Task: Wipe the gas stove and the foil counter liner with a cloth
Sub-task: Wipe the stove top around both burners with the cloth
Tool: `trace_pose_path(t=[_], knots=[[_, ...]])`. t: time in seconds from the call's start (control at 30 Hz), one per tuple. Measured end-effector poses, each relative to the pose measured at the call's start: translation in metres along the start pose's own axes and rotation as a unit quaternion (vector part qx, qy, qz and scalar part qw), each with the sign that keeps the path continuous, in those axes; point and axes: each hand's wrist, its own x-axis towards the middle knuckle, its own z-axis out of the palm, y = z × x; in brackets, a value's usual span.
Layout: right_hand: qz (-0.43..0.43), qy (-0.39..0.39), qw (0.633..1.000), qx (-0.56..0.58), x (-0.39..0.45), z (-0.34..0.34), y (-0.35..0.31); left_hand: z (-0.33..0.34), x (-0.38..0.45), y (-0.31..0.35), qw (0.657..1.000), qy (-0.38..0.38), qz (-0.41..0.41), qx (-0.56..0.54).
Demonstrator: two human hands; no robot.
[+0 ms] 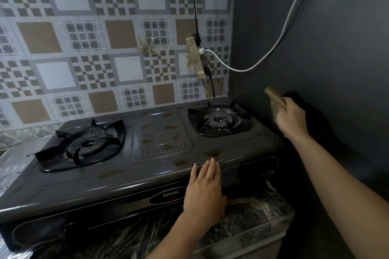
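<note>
So from the head view, the gas stove [147,153] is sitting on the desk [263,212], a dark two-burner Rinnai with brownish greasy spots showing all over its top. The left hand [205,189] is lying flat on the front edge of the stove, fingers straight and close together, fingertips reaching up onto the top near one of the spots, not holding anything. The right hand [291,119] is lifted off to the right of the stove, next to the dark wall [315,38], and it's gripping a brownish cloth [274,101] bunched up in curled fingers, a bit blurred. The cloth isn't touching the stove. Just behind that hand there's something black [311,115], can't tell what it is. The foil counter liner [12,166] is peeking out at the left of the stove, shiny and crinkled. A socket strip [195,57] is hanging on the patterned backsplash [84,48] with a white cable [273,48] looping away to the right
</note>
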Motion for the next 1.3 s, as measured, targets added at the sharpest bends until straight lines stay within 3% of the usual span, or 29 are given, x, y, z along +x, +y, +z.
trace_pose_path(t=[0.2,0.33,0.43,0.5,0.57,0.63,0.77,0.83,0.97,1.1,1.3], knots=[[-0.053,-0.195,0.965,-0.168,-0.025,0.038,0.024,-0.001,0.0,-0.001,1.0,0.009,0.003,0.001],[-0.141,-0.142,0.963,-0.178,-0.06,0.043,0.007,-0.001,0.002,0.0,1.0,0.012,0.001,0.0],[-0.181,-0.161,0.965,-0.104,-0.087,0.049,-0.005,-0.001,0.0,0.001,1.0,0.009,-0.004,-0.001],[-0.14,-0.202,0.969,-0.028,-0.088,0.048,-0.002,-0.002,0.0,0.0,1.0,0.006,-0.002,-0.001],[-0.046,-0.205,0.977,0.043,-0.066,0.037,0.0,-0.003,0.0,0.0,1.0,0.005,0.001,-0.002],[0.009,-0.14,0.987,0.073,-0.038,0.02,0.0,-0.003,0.001,0.0,1.0,0.001,0.001,-0.005],[-0.063,-0.014,0.998,-0.017,-0.002,-0.007,-0.009,-0.002,0.0,0.0,1.0,0.0,-0.003,-0.008],[-0.085,-0.034,0.993,-0.072,0.004,-0.003,-0.006,-0.002,0.0,0.0,1.0,0.001,-0.002,-0.007],[-0.081,-0.199,0.958,-0.188,-0.018,0.035,0.024,-0.003,-0.001,0.001,1.0,-0.003,-0.003,-0.005],[-0.171,-0.136,0.963,-0.161,-0.055,0.057,0.027,-0.003,0.001,0.001,1.0,-0.001,-0.006,-0.004],[-0.228,-0.153,0.962,0.01,-0.109,0.06,0.0,-0.002,0.0,0.002,1.0,-0.008,-0.01,-0.002]])
